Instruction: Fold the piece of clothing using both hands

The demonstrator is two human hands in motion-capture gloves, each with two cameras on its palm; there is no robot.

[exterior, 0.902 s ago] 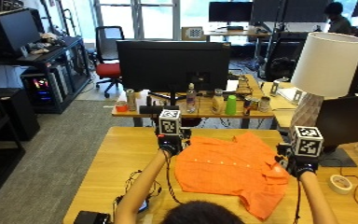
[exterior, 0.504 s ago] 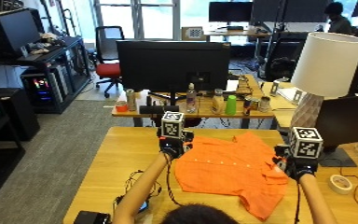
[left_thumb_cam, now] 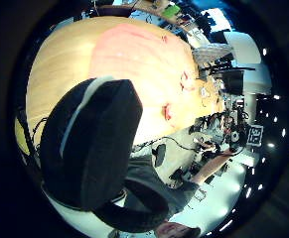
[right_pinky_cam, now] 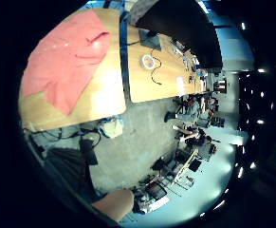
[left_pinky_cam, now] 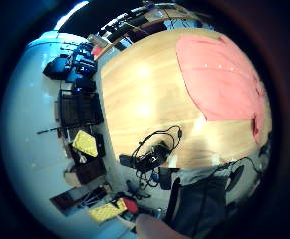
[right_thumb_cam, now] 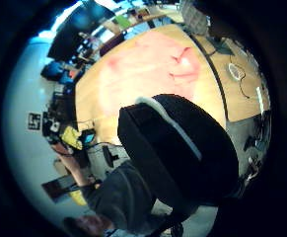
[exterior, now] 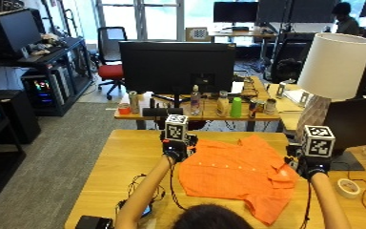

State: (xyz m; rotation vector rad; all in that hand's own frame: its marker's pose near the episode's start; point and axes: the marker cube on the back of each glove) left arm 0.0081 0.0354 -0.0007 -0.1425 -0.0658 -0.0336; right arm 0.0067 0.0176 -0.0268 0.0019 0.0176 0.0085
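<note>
An orange short-sleeved shirt (exterior: 237, 169) lies spread flat on the wooden table (exterior: 123, 152), collar toward the far side. My left hand (exterior: 175, 150) hovers over the shirt's far left corner, apart from the cloth. Off the shirt's right sleeve, my right hand (exterior: 310, 167) hangs above the table. Neither hand holds anything. The left palm views look down on the shirt (left_pinky_cam: 219, 79) (left_thumb_cam: 139, 54) from above, with the left thumb (left_thumb_cam: 92, 148) free in front. The right palm views show the shirt (right_pinky_cam: 61, 57) (right_thumb_cam: 153, 64) and the free right thumb (right_thumb_cam: 182, 148).
A tape roll (exterior: 348, 187) lies at the table's right end beside a dark screen (exterior: 357, 124). Black cables and a phone (exterior: 142, 193) sit near the front left. A lamp (exterior: 332, 67), a monitor (exterior: 177, 59) and bottles stand on the desk behind.
Both hands have drifted slightly toward the near edge. The shirt lies as before.
</note>
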